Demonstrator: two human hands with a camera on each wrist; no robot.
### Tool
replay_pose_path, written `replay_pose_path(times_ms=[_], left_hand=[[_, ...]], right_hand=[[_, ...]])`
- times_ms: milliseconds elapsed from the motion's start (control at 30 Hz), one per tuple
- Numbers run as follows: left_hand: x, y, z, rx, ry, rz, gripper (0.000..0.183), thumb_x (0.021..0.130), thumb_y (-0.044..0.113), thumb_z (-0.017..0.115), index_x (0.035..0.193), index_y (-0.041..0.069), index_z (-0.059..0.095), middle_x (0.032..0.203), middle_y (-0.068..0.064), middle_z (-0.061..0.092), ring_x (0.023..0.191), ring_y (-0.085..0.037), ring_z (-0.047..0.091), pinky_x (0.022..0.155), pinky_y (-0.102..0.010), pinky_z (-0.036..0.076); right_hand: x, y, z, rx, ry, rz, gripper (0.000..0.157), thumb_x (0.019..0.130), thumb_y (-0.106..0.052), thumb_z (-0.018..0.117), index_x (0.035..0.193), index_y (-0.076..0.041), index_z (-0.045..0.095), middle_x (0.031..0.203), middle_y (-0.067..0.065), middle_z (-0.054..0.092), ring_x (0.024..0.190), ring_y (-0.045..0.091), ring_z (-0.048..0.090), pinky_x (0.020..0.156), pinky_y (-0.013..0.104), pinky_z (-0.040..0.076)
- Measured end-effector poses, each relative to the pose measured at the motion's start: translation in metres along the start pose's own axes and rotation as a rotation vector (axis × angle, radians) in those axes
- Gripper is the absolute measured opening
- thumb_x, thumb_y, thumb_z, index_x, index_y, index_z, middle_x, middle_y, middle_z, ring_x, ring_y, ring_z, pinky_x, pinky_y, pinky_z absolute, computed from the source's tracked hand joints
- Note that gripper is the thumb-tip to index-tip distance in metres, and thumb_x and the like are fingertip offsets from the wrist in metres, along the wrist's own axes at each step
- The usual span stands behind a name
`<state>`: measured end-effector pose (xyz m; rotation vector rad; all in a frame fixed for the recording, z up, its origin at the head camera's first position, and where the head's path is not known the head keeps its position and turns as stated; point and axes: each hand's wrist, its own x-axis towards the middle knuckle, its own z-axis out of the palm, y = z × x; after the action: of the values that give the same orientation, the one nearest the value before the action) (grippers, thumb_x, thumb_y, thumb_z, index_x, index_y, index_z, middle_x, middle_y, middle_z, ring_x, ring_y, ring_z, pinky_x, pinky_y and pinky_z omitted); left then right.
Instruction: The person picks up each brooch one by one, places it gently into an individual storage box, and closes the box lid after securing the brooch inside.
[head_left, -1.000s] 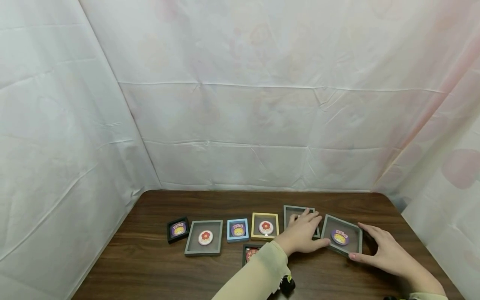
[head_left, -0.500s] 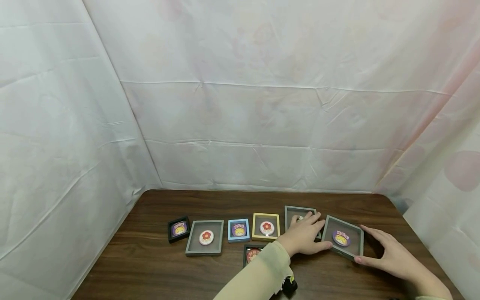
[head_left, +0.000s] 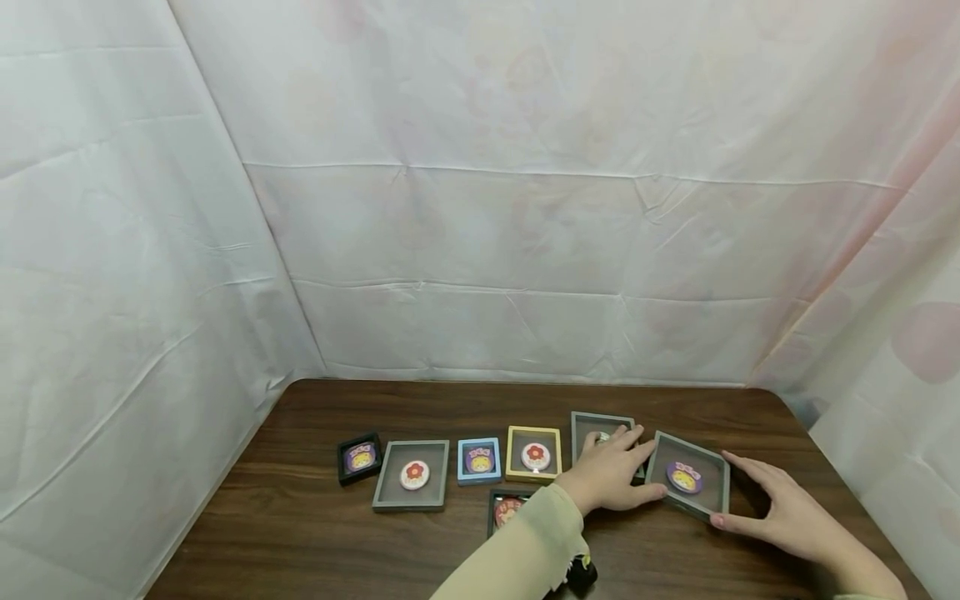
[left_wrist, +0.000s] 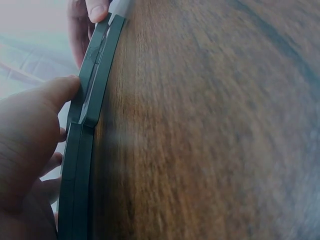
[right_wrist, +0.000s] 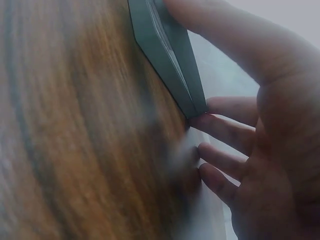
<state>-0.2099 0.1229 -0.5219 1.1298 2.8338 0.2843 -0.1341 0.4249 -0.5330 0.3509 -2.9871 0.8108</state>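
Observation:
A grey square display frame (head_left: 688,458) with a clear window holds a round purple badge (head_left: 685,477) with a yellow animal face. My right hand (head_left: 783,504) grips its right side, thumb at the near corner and index finger at the far one. The left hand (head_left: 611,477) lies spread over a second grey display frame (head_left: 592,421), partly hiding it and its badge. Its thumb touches the first frame's near left edge. In the left wrist view, a thin gap runs along the side of the first frame (left_wrist: 92,80), between its two halves; the neighbouring frame (left_wrist: 75,185) abuts it.
Leftward on the brown wooden table (head_left: 300,542) lie a yellow frame (head_left: 533,431), a blue frame (head_left: 479,479), a grey frame (head_left: 408,505) and a small black frame (head_left: 362,477), each with a badge. A dark frame (head_left: 492,515) sits partly behind the left sleeve (head_left: 517,546).
Both hands stay at the frame, with only slight shifts of the right thumb and left fingers. The whole view has drifted a little to the right.

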Motion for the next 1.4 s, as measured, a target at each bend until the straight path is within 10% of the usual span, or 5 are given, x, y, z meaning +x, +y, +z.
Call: replay_pose_path(times_ms=[1400], left_hand=[[-0.0016,0.0070,-0.0079,-0.013,0.000,-0.025,0.077,0.104,0.074,0.055,0.169,0.035,0.043,0.178,0.006,0.031,0.163,-0.015,0.030,0.125,-0.051,0.035]], right_hand=[[0.0005,0.0022,-0.0011,0.054,-0.051,0.021,0.105,0.088,-0.043,0.093,0.166,0.001,0.038,0.159,0.041,0.040,0.136,0.068,0.034,0.087,0.091,0.036]])
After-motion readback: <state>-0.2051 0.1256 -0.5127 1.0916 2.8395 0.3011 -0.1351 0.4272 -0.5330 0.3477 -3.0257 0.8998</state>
